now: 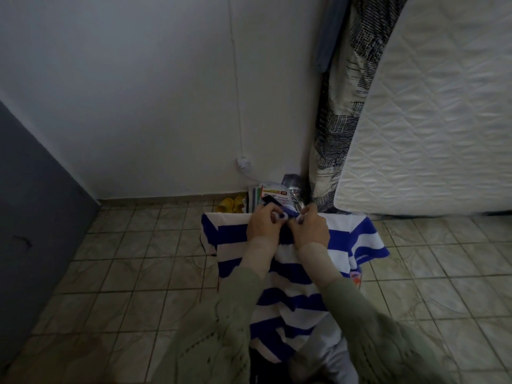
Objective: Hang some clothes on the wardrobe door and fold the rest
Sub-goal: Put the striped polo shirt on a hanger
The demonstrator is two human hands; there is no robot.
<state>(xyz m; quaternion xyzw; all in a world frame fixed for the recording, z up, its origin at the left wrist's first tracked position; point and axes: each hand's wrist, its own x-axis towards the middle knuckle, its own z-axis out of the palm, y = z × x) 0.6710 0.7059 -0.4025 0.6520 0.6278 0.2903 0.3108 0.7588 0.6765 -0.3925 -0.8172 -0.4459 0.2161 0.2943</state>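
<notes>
While the blue-and-white striped shirt hangs spread before me at six o'clock above the tiled floor, my left hand and right hand both pinch its collar, fingers curled close together. I judge I'm readying it for hanging; next needs a hanger. A mattress leans at two o'clock.

Olive knit sleeves over seemingly beige cuffs
</notes>
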